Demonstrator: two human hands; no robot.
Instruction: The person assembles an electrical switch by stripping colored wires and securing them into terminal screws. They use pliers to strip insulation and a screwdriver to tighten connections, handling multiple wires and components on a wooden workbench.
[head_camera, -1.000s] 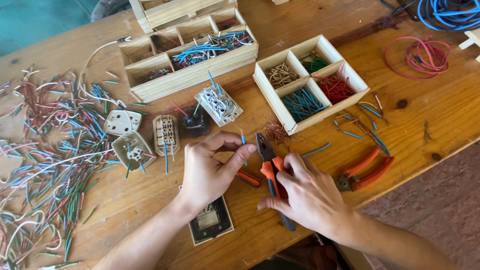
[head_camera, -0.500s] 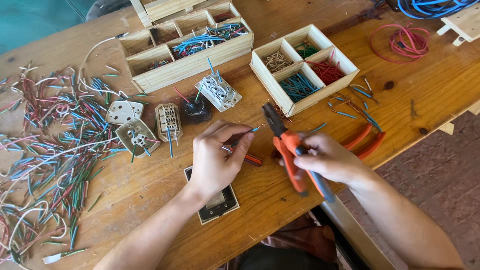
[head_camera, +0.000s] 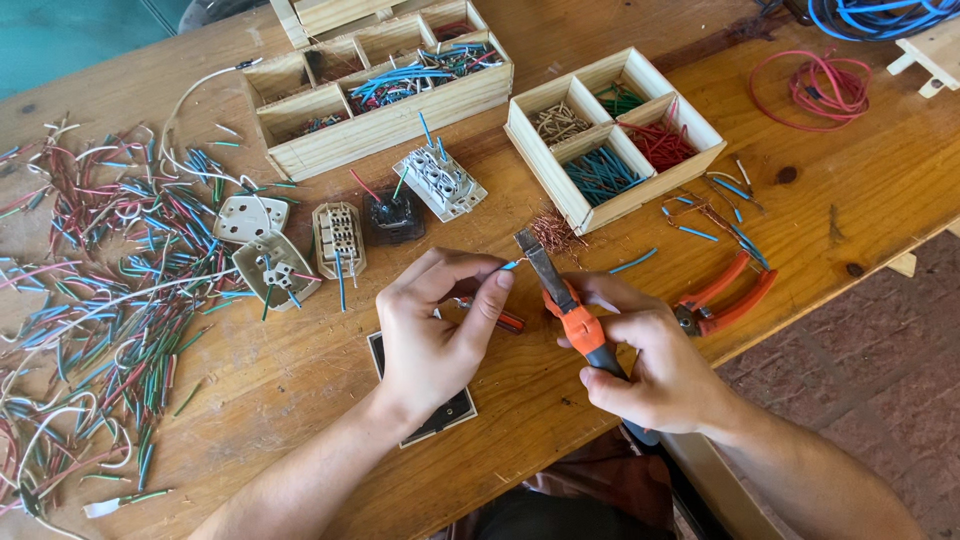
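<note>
Left hand (head_camera: 435, 335) pinches blue wire (head_camera: 511, 265); right hand (head_camera: 655, 365) (fisted) grips pliers (head_camera: 562, 296).

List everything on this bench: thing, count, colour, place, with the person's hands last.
Wire offcuts pile: many, mixed red, green, blue, white; left side of bench.
Long wooden tray: one, pale wood, top centre, holds wires.
Four-compartment box: one, pale wood, right of centre, wires sorted by colour.
Socket parts: about five, white, beige, black; centre.
Red wire coil: one, top right.
Spare pliers: one, orange handles, right of hands.
Black plate: one, under left wrist.
Blue wire piece: one, pinched by left hand.
Pliers: one, orange and black handles, in right hand.
Left hand: centre.
Right hand: lower right.
</note>
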